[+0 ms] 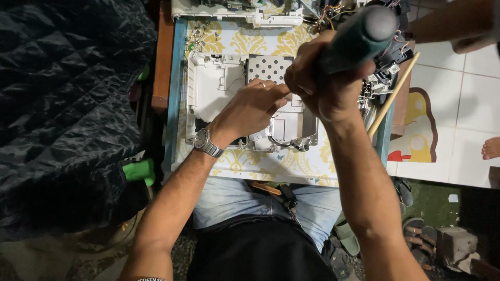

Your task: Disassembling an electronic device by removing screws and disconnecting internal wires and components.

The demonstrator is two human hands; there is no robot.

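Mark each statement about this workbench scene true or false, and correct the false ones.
1. The right hand grips a screwdriver with a dark green handle. True.
2. The left hand holds a hammer. False: it rests on the white casing, fingers by the screwdriver's tip.
3. A watch is on the left wrist. True.
4. The casing lies on bare wood. False: it lies on a yellow patterned cloth.
5. A bare foot shows at the right edge. True.
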